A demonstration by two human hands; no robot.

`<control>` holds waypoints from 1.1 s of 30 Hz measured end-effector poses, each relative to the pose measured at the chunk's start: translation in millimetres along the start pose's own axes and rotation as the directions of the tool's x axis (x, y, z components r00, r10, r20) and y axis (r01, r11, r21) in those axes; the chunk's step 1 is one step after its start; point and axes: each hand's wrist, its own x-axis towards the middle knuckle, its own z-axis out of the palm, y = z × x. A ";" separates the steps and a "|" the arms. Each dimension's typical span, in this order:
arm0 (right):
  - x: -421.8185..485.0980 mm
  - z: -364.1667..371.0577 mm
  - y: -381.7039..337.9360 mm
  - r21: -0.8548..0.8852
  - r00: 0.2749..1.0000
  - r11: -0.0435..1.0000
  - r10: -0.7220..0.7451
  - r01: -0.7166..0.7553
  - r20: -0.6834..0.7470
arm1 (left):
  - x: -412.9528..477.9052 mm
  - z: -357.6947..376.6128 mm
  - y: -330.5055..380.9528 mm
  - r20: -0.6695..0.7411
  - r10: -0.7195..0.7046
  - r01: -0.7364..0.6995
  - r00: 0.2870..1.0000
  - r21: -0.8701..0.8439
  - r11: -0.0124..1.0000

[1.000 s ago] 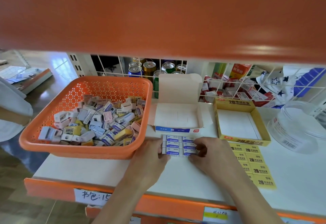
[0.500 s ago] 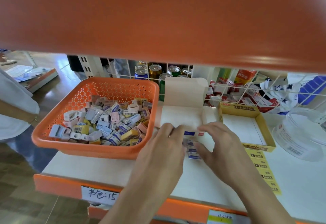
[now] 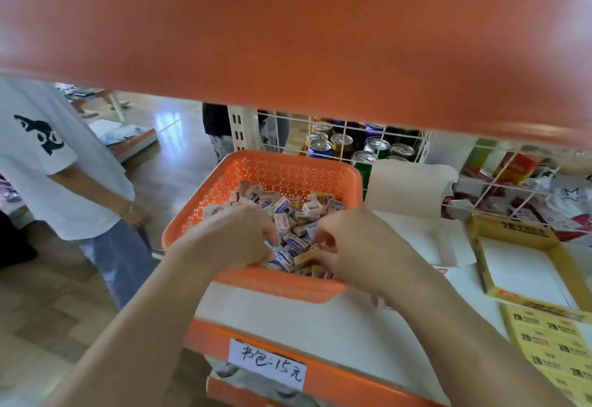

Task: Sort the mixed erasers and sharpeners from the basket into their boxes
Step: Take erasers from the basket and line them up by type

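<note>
One head cam only, wide-angle, looks fwd & down from close above the basket (image 3: 275, 286); upper shelf edge (image 3: 288, 32) blocks top of view.

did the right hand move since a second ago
Yes. The right hand went left, from the white shelf in front of the open white cardboard box into the orange perforated plastic basket.

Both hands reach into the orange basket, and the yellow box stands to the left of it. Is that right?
Not quite. The head view shows the left hand and right hand in the orange basket, but the yellow box stands to its right, past the white box.
</note>
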 end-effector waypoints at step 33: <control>-21.8 -2.0 22.8 0.590 0.883 0.794 0.375 -0.148 -0.282 | 37.8 5.0 2.5 0.152 0.248 -0.222 0.957 -0.168 0.960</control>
